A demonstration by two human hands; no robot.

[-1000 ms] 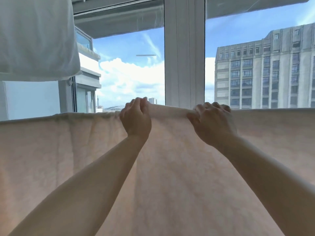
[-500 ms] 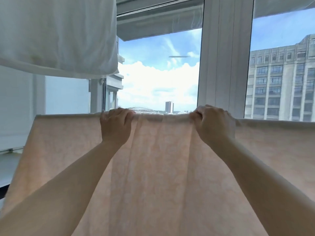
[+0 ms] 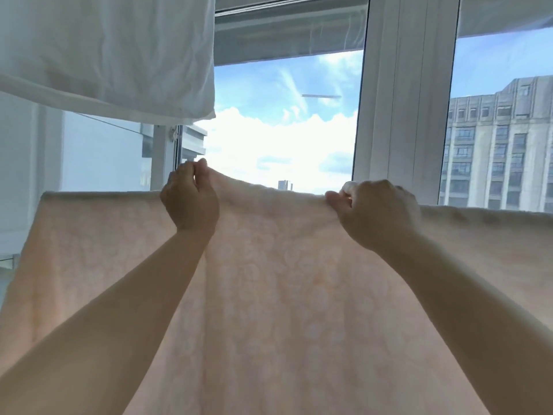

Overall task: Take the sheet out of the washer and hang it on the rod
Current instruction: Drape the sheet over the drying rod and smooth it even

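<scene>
I am watching both sets of fingers curling over the top edge of the pale peach, faintly flower-patterned cloth sheet [image 3: 269,280]. The left hand [image 3: 190,202] is pinching a raised peak of that edge between thumb and bent fingers, lifting it a little above the straight line running off to the outer side. The right hand [image 3: 378,215] is gripping the same edge with its knuckles turned toward me, thumb tucked against the cloth, and a small bunch of fabric is showing just above its thumb. Between the two grips the edge is sagging in a shallow curve. Below the fingers the sheet is hanging as a wide, backlit curtain, spreading past both forearms and out of view at the bottom. I cannot tell whether a rod is lying under the fold. Above and outward of the left fingers a white cloth [image 3: 104,55] is hanging. Beyond the fingers a white window frame post [image 3: 404,94] is standing, and past the right hand a grey multi-storey building [image 3: 496,151] is showing through the glass
</scene>
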